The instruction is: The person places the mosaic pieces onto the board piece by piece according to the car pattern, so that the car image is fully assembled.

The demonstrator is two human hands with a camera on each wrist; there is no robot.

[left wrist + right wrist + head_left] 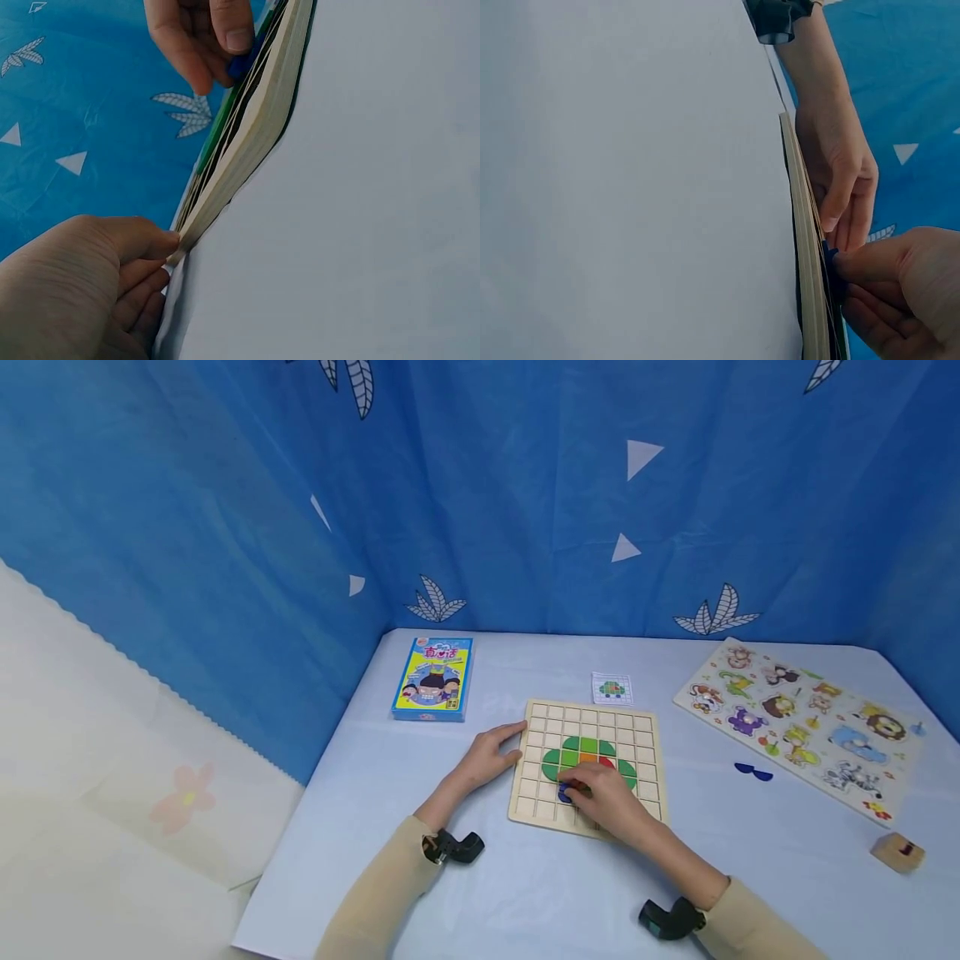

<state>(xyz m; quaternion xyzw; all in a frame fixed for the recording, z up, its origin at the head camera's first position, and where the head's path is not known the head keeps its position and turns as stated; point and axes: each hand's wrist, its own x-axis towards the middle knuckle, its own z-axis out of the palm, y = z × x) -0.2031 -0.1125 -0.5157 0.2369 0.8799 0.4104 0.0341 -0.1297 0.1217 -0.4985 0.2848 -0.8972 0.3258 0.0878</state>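
Note:
A square wooden grid board [542, 807] lies on the table, with green, orange and red pieces [588, 745] forming a rounded shape on it. My left hand [487, 758] rests at the board's left edge, thumb and fingers touching its side. Over the lower middle of the grid, my right hand [609, 803] pinches a small blue piece [832, 271] between thumb and fingers, at the board's surface. That hand hides part of the pattern. Behind the board lies a small pattern card [612, 688] showing a similar green shape with blue at the bottom.
To the right are two blue half-round pieces [753, 772] and an animal peg puzzle [806, 722]. A small wooden block [897, 852] sits near the right edge. A blue and yellow box [432, 680] lies at the back left. Blue curtain [510, 527] hangs behind the table.

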